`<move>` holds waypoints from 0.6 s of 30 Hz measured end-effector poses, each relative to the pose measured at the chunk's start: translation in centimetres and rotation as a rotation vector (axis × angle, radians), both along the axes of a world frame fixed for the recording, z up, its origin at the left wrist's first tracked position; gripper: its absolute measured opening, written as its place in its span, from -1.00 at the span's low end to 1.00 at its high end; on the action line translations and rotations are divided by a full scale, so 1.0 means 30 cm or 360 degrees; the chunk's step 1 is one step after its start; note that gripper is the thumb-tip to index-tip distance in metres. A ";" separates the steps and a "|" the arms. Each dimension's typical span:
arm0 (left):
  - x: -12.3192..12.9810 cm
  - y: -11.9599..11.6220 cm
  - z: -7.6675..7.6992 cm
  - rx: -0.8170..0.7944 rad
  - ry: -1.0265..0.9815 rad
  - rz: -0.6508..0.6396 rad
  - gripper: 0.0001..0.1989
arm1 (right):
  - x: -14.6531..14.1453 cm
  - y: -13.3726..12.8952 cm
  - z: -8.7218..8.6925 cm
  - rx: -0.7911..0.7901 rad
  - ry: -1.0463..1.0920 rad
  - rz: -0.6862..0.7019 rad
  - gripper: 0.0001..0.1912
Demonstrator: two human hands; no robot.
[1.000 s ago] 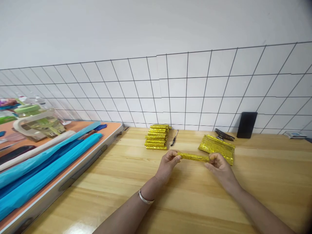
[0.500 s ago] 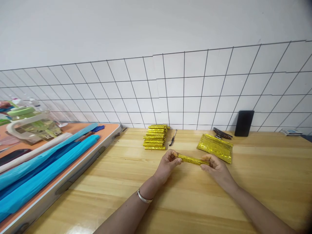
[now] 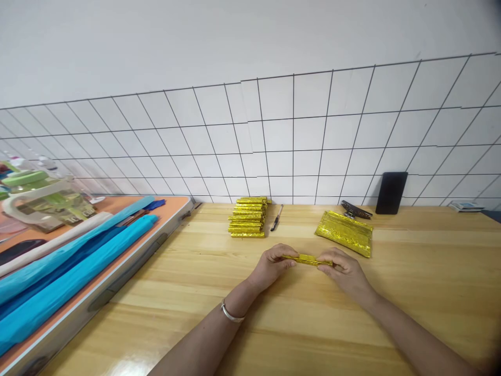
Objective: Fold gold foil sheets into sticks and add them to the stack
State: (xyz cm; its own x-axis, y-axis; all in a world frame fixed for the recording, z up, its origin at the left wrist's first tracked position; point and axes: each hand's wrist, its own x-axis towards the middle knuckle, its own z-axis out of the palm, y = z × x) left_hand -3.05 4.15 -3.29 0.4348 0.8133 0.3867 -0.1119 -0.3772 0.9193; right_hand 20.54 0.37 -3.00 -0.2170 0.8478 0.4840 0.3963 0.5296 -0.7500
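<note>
A narrow folded strip of shiny gold foil (image 3: 307, 259) is stretched between my two hands, over the wooden table. My left hand (image 3: 274, 263), with a silver bangle on the wrist, pinches its left end. The right end is pinched between the thumb and fingers of my right hand (image 3: 342, 267). Both ends of the strip are partly hidden by fingers. Beyond my left hand lies a stack of similar gold foil strips (image 3: 247, 218), with a pen (image 3: 276, 218) beside it. A flat gold foil packet (image 3: 344, 233) rests beyond my right hand.
A dark hair clip (image 3: 356, 210) touches the packet's far side. One black phone-like slab (image 3: 391, 193) leans on the tiled wall. At left, an orange-topped board (image 3: 176, 204) bears blue rolls (image 3: 78, 277) and a green-lidded jar (image 3: 29, 180). Small cards (image 3: 466, 206) lie far right.
My fingers have closed further over the foil strip, and less of it shows between them. It looks narrower and is turned more edge-on. The camera view has shifted slightly.
</note>
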 end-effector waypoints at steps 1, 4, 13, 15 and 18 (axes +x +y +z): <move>0.000 0.000 0.000 -0.0001 -0.0008 -0.0001 -0.82 | -0.001 -0.001 0.001 0.0010 0.0007 0.0001 -0.87; -0.002 0.001 -0.005 -0.0017 -0.0041 0.0004 -0.84 | -0.004 -0.004 0.006 0.0027 0.0038 0.0020 -0.89; -0.001 0.004 -0.008 -0.0094 -0.0084 0.0050 -0.86 | -0.009 -0.016 0.027 -0.0009 0.0036 -0.0026 -0.90; 0.000 0.003 -0.006 -0.0119 -0.0104 0.0068 -0.86 | -0.008 -0.014 0.026 0.0010 0.0018 -0.0020 -0.87; 0.001 0.003 -0.007 -0.0139 -0.0122 0.0069 -0.86 | -0.007 -0.013 0.021 0.0029 0.0004 -0.0034 -0.87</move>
